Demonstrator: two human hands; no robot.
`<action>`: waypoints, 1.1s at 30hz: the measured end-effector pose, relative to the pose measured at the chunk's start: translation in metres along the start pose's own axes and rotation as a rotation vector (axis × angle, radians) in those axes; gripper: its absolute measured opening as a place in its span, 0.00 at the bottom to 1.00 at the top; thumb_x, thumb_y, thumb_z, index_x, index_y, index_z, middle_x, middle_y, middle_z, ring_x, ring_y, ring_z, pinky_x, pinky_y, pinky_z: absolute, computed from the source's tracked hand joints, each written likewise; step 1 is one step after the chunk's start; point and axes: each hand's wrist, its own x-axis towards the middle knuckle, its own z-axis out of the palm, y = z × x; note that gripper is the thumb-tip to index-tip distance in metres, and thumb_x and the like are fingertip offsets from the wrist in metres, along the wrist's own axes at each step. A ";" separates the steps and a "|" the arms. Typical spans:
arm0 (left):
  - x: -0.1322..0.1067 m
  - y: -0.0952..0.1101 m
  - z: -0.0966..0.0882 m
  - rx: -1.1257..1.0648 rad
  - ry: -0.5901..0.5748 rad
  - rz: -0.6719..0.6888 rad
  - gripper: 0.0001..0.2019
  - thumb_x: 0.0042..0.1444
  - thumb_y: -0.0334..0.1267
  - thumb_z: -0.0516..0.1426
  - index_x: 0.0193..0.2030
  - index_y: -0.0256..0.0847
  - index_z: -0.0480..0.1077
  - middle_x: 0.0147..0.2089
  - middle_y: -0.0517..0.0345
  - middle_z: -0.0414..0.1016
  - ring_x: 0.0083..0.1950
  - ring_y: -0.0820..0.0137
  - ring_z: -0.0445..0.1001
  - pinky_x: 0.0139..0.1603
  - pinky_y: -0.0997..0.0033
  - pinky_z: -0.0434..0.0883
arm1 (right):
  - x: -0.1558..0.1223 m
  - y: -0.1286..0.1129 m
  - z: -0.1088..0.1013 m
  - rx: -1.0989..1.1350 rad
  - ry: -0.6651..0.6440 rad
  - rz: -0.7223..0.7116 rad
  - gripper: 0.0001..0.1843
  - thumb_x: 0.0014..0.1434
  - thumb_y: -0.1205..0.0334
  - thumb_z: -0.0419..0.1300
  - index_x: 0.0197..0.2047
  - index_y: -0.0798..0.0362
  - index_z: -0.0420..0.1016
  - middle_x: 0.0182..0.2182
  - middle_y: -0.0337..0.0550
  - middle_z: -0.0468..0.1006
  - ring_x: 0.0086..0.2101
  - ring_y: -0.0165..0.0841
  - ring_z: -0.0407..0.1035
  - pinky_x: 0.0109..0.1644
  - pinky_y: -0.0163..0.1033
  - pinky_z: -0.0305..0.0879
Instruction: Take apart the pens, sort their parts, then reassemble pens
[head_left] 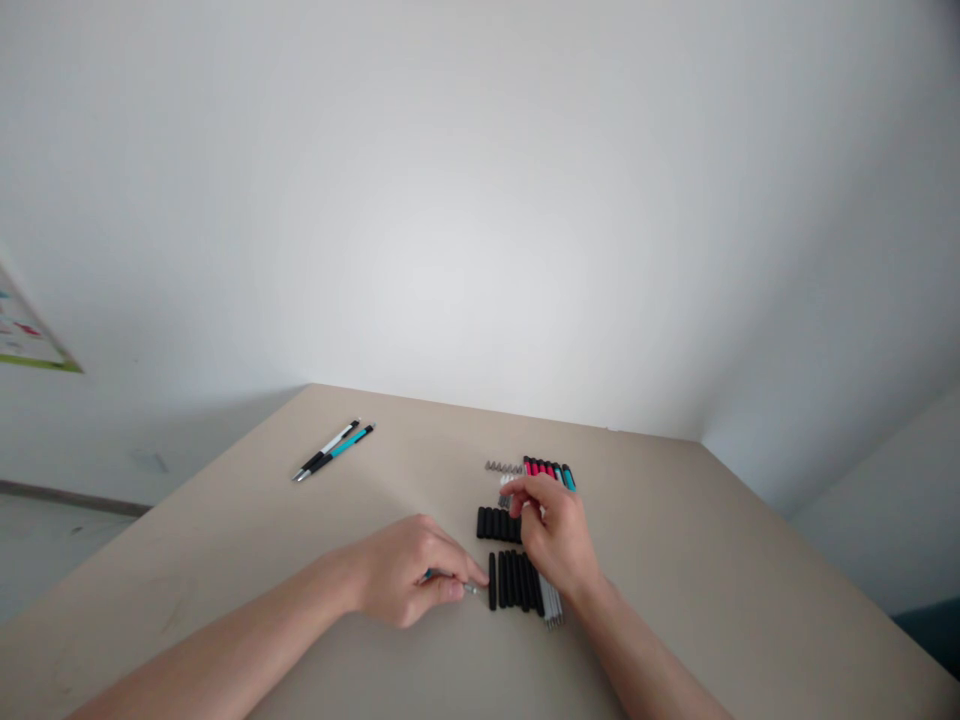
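Note:
My left hand (409, 580) rests on the beige table (675, 520), fingers pinched on a thin teal pen part (429, 576) whose metal tip pokes out to the right. My right hand (553, 530) hovers over rows of pen parts, fingers curled and pinching a small grey piece I cannot name. Beneath it lie short black grips (496, 523), longer black sleeves (510, 580) and white refills (553, 603). Behind the hand are pink and teal pen barrels (551, 468) and a row of small metal springs (504, 467).
Two assembled pens (334, 450), one white and one teal, lie together at the table's far left. A white wall stands behind the table. A poster edge (26, 335) shows on the left wall.

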 end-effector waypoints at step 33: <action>0.002 -0.017 0.000 0.144 0.335 -0.294 0.14 0.62 0.36 0.49 0.30 0.37 0.73 0.26 0.59 0.73 0.26 0.75 0.67 0.28 0.77 0.59 | 0.006 0.015 -0.006 -0.118 0.128 0.079 0.13 0.60 0.59 0.53 0.33 0.53 0.78 0.28 0.45 0.76 0.32 0.36 0.69 0.37 0.40 0.64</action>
